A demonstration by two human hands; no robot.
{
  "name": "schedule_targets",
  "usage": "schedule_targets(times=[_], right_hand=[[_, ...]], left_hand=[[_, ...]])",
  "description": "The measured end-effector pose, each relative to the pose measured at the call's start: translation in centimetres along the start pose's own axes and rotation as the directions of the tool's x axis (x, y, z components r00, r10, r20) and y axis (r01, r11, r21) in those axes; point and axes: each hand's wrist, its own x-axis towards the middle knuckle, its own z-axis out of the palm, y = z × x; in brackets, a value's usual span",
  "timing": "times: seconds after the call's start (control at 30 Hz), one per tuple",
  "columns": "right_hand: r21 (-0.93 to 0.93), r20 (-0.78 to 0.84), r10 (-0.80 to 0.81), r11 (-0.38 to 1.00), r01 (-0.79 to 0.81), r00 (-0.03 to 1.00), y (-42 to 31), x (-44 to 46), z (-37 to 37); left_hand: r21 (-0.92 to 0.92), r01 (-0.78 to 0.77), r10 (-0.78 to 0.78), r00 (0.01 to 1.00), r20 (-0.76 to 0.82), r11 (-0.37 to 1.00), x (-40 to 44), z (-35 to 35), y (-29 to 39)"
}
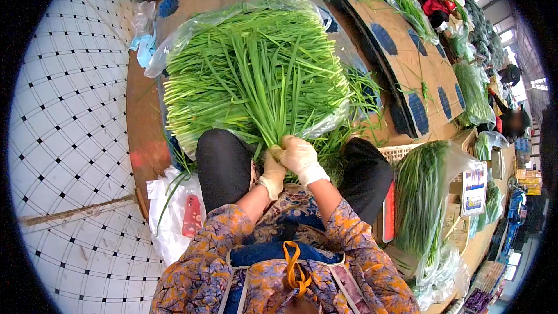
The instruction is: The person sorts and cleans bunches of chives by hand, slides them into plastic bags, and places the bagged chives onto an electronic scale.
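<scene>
A bunch of garlic chives (266, 96) fans out away from me, its gathered lower end between my gloved hands. My left hand (273, 173), in a cream glove, is closed around the bottom of the bunch. Right beside it, my right hand (300, 159) has its fingers closed on the same stems. Under the fanned leaves lies a big heap of garlic chives (197, 75) on clear plastic sheeting (156, 65). Loose chives also lie between my knees, close to my hands.
At right stand a digital scale (474, 189) and a large bagged bundle of chives (424, 192), near a plastic crate (401, 152). A phone (192, 215) lies on a white bag at left. Other people (444, 6) sit among greens at upper right.
</scene>
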Motion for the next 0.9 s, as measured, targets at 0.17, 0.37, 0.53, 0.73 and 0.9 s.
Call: schedule_targets(times=[0.17, 0.37, 0.53, 0.73, 0.9], right_hand=[[0.401, -0.209, -0.124, 0.894, 0.201, 0.970, 3.8, -1.8, 0.2], [0.468, -0.259, -0.196, 0.831, 0.300, 0.946, 3.5, -6.1, 0.7], [0.995, -0.095, 0.359, 0.024, 0.093, 0.928, 7.0, -8.0, 1.7], [0.866, 0.138, 0.564, -0.468, 0.178, 0.814, 11.9, -8.7, 2.9], [0.917, 0.184, 0.352, 0.275, -0.289, 0.918, 7.3, -6.8, 0.6]], left_hand=[[-0.163, 0.371, -0.287, 0.877, 0.386, 0.914, -1.8, -0.6, 3.6], [-0.121, 0.346, -0.288, 0.895, 0.342, 0.930, 0.1, -0.5, 1.9], [0.070, 0.218, -0.226, 0.965, 0.130, 0.973, -0.1, -0.1, 2.0], [0.037, 0.200, -0.201, 0.978, 0.058, 0.979, 0.3, 0.0, 1.4], [0.145, 0.041, -0.049, 0.997, 0.053, 0.989, -0.5, 0.5, 1.3]])
